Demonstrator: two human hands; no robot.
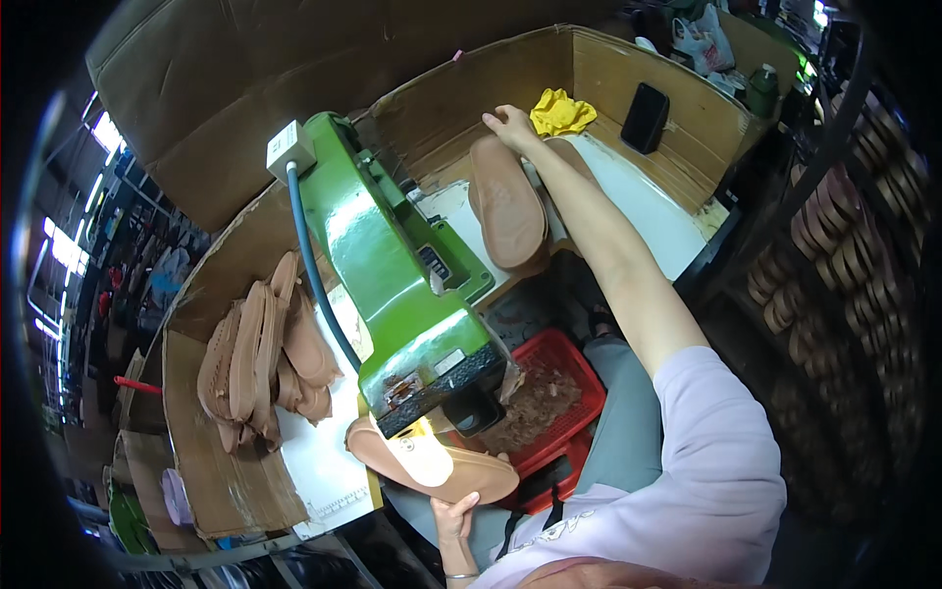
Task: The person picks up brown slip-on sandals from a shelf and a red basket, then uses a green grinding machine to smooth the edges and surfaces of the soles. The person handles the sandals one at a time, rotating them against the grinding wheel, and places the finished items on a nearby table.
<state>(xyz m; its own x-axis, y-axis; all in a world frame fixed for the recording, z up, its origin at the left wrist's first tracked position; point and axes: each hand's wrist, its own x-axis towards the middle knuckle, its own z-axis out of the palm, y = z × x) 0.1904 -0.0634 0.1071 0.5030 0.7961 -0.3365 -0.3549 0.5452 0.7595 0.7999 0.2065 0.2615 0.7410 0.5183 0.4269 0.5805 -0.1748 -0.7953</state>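
My left hand (454, 514) grips the near edge of a tan shoe sole (486, 478), thumb and fingers closed on it. That sole lies tilted under the lit head of a green machine (378, 245), which hides part of its upper edge. My right arm reaches far forward over the white table. There my right hand (512, 128) is at the far end of another tan sole (507, 201), its fingers apart; whether they touch the sole I cannot tell. A further sole (572, 157) lies beside it, partly behind my forearm.
A pile of tan soles (255, 344) lies at left inside a cardboard wall (201, 471). Below the machine, a red basket (589, 398) holds brown scraps. A yellow cloth (561, 113) and a black phone (645, 118) are at the back. Racks of soles (834, 226) stand at right.
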